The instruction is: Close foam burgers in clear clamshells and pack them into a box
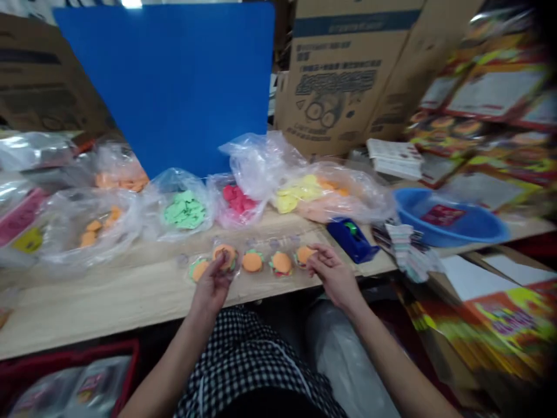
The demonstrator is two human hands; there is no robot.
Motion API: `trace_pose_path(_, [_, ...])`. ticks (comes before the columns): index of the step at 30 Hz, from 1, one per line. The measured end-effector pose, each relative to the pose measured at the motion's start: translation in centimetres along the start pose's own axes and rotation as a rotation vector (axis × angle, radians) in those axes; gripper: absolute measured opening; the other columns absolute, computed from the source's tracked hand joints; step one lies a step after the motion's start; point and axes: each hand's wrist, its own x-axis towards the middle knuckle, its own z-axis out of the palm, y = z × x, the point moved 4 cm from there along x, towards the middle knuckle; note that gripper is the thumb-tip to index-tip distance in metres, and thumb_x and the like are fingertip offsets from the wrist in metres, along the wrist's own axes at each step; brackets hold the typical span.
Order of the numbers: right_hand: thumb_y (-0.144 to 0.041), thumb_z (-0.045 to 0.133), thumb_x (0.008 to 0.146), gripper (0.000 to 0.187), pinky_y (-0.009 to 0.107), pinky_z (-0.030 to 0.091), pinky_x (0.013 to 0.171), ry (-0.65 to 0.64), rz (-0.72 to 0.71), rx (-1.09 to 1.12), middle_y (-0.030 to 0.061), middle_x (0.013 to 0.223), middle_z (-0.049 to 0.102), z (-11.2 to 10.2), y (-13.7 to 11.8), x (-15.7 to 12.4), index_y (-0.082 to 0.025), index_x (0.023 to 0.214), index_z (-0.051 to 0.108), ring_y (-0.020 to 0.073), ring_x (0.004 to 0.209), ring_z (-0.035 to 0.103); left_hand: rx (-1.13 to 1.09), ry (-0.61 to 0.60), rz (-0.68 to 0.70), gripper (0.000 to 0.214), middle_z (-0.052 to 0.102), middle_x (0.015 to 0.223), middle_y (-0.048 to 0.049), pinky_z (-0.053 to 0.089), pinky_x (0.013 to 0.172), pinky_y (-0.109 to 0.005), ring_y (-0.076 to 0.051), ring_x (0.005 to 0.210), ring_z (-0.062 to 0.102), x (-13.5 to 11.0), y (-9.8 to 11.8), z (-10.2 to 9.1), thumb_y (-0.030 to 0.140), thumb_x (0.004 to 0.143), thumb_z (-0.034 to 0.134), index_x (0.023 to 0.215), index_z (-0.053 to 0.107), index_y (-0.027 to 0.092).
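My left hand (pixel 213 285) pinches a small toy hamburger (pixel 227 253) with an orange bun, slightly blurred. To its left, another hamburger (pixel 199 269) shows a green edge. Two more, a middle hamburger (pixel 252 260) and one with a red layer (pixel 281 263), lie in a row on clear plastic between my hands. At the row's right end, the curled fingers of my right hand (pixel 336 276) close on the edge of an orange-topped hamburger (pixel 303 256). My fingers partly cover both hamburgers at my hands.
Behind the row stand clear bags of green pieces (pixel 185 210), red pieces (pixel 238 206), yellow pieces (pixel 296 194) and orange pieces (pixel 90 233). A blue tape dispenser (pixel 354 241), striped gloves (pixel 407 249) and a blue basin (pixel 487 231) are on the right. A red crate (pixel 134 371) sits below left.
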Motion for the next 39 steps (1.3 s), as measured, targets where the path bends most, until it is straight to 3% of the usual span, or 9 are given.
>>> trace_pose_path(4, [-0.029,0.060,0.072,0.036,0.022,0.039,0.051,-0.283,-0.028,-0.003,-0.0058,0.060,0.053,9.8,-0.6,-1.9,-0.020,0.101,0.041,0.0095,0.053,0.049,-0.033,-0.031,0.046,0.009,0.067,0.076,-0.0075,0.053,0.068,-0.027,-0.016,0.071,0.064,-0.7,-0.2,-0.1,0.007,0.074,0.054,0.077,0.062,0.009])
trace_pose_path(8, [-0.028,0.056,0.075,0.030,0.021,0.036,0.050,-0.334,-0.088,-0.054,-0.0077,0.060,0.050,14.1,1.2,-2.0,-0.021,0.095,0.034,0.0087,0.053,0.047,-0.034,-0.082,0.088,0.009,0.067,0.078,-0.0072,0.051,0.068,-0.025,-0.015,0.070,0.064,-1.9,0.2,-0.1,0.008,0.072,0.057,0.080,0.062,0.009])
trace_pose_path(14, [-0.028,0.055,0.075,0.029,0.020,0.035,0.051,-0.290,-0.124,-0.124,-0.0093,0.057,0.047,16.1,2.7,-2.1,-0.021,0.092,0.033,0.0078,0.052,0.045,-0.076,-0.047,0.124,0.010,0.067,0.078,-0.0057,0.050,0.066,-0.022,-0.013,0.067,0.062,-2.6,0.9,-1.0,0.008,0.072,0.058,0.081,0.063,0.009])
trace_pose_path(21, [-0.040,0.057,0.072,0.034,0.020,0.033,0.044,-0.276,0.078,-0.040,-0.0080,0.055,0.049,16.6,4.5,-1.7,-0.021,0.092,0.035,0.0092,0.047,0.044,-0.173,-0.007,0.091,0.010,0.067,0.084,-0.0076,0.049,0.076,-0.028,-0.016,0.076,0.063,-2.5,2.2,-2.9,0.011,0.074,0.058,0.082,0.062,0.010])
trace_pose_path(23, [-0.040,0.053,0.075,0.029,0.022,0.036,0.050,-0.149,-0.003,-0.130,-0.0053,0.061,0.050,15.9,4.5,-1.7,-0.020,0.091,0.039,0.0103,0.052,0.045,-0.188,0.016,0.121,0.011,0.067,0.085,-0.0079,0.049,0.078,-0.030,-0.016,0.078,0.063,-2.5,3.1,-3.6,0.011,0.074,0.058,0.083,0.061,0.010])
trace_pose_path(26, [-0.036,0.049,0.079,0.017,0.026,0.038,0.062,-0.039,-0.281,-0.368,-0.0011,0.070,0.048,15.9,3.0,-2.6,-0.019,0.081,0.047,0.0126,0.065,0.046,-0.187,0.026,0.169,0.012,0.067,0.087,-0.0085,0.048,0.081,-0.032,-0.018,0.082,0.062,-2.5,4.3,-4.7,0.013,0.074,0.057,0.085,0.061,0.010])
trace_pose_path(30, [-0.033,0.046,0.082,0.016,0.028,0.036,0.066,-0.249,-0.469,-0.575,0.0008,0.071,0.049,19.2,1.6,-4.3,-0.019,0.075,0.052,0.0149,0.069,0.045,-0.164,-0.019,0.220,0.013,0.066,0.089,-0.0079,0.047,0.081,-0.032,-0.018,0.084,0.062,-2.8,5.1,-5.7,0.014,0.074,0.058,0.086,0.061,0.011])
trace_pose_path(35, [-0.038,0.045,0.082,0.022,0.028,0.038,0.064,-0.496,-0.304,-0.511,0.0012,0.069,0.052,23.2,3.1,-5.3,-0.019,0.076,0.054,0.0156,0.068,0.047,-0.199,-0.059,0.260,0.013,0.066,0.085,-0.0048,0.047,0.076,-0.023,-0.013,0.078,0.061,-4.6,5.7,-6.6,0.015,0.070,0.061,0.082,0.063,0.012])
trace_pose_path(39, [-0.044,0.046,0.080,0.026,0.024,0.038,0.055,-0.604,-0.167,-0.390,0.0000,0.062,0.049,24.9,4.7,-6.7,-0.019,0.073,0.054,0.0139,0.061,0.047,-0.145,-0.081,0.278,0.016,0.066,0.087,-0.0071,0.046,0.076,-0.025,-0.015,0.078,0.061,-6.5,6.9,-8.1,0.019,0.072,0.060,0.084,0.065,0.011])
